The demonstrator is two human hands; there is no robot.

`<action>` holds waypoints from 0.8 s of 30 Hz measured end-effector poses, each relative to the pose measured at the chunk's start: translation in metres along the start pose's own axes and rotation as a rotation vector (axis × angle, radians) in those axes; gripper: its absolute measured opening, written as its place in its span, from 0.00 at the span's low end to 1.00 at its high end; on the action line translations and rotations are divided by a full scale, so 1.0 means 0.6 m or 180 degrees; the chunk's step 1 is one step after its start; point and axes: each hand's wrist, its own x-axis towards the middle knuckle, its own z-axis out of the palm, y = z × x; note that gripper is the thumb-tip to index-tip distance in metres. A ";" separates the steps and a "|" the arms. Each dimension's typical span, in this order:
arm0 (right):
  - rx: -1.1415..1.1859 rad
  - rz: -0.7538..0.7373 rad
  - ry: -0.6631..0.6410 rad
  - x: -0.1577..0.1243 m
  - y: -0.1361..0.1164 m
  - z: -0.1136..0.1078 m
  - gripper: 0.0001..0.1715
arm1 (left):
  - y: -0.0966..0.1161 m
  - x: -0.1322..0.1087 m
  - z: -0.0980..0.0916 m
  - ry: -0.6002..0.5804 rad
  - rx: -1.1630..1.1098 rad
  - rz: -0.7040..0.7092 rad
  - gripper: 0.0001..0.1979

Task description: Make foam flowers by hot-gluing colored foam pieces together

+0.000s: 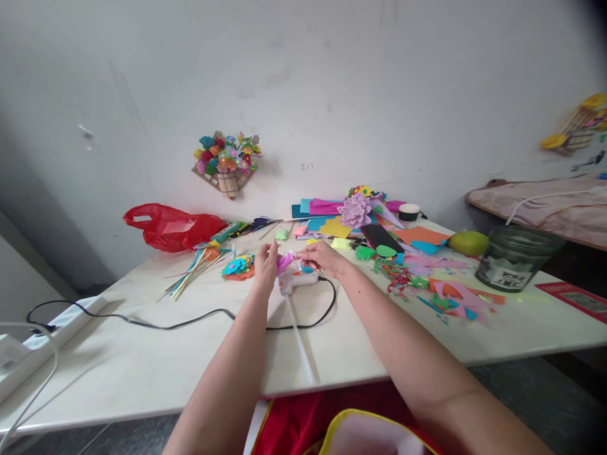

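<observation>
Both my hands meet over the middle of the white table (142, 360). My left hand (266, 264) and my right hand (322, 255) pinch a small pink paper piece (286, 260) between them, fingers closed on it. Just below the hands lies a white glue gun (298, 282) with a long clear glue stick (300, 338) pointing toward me. Its black cord (190, 321) runs left across the table to a power strip (52, 328). A small cluster of finished paper flowers (238, 266) lies left of my left hand.
Coloured paper sheets and a big lilac paper flower (355, 210) sit behind the hands, scraps (446, 294) to the right. A red plastic bag (173, 226), coloured sticks (194, 268), scissors (258, 223), a dark jar (515, 258), a green fruit (468, 242) and a wall flower basket (226, 161) surround them.
</observation>
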 end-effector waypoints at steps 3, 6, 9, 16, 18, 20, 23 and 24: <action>0.0128 0.0284 -0.0091 -0.002 -0.002 -0.002 0.16 | -0.005 0.001 -0.001 -0.0023 0.0178 0.0090 0.25; 0.0146 0.0438 -0.0150 -0.004 -0.004 -0.003 0.16 | -0.008 0.003 -0.001 0.0012 0.0363 0.0161 0.25; 0.0129 0.0491 -0.0198 -0.004 -0.005 -0.004 0.15 | -0.009 0.003 0.000 0.0028 0.0503 0.0212 0.24; 0.0174 0.0484 -0.0107 -0.002 -0.001 -0.005 0.14 | -0.004 -0.001 0.003 0.0039 0.0493 0.0226 0.22; 0.0204 0.0501 -0.0098 -0.001 0.001 -0.005 0.13 | -0.001 -0.002 0.004 0.0036 0.0452 0.0222 0.22; 0.0272 0.0535 -0.0132 0.001 0.003 -0.005 0.13 | 0.001 -0.003 0.004 0.0023 0.0421 0.0225 0.21; 0.0418 0.0617 -0.0167 0.003 0.007 -0.003 0.13 | 0.003 -0.005 0.003 -0.0013 0.0430 0.0224 0.21; 0.0462 0.0644 -0.0168 0.004 0.008 -0.002 0.14 | 0.004 -0.005 0.003 -0.0023 0.0432 0.0220 0.21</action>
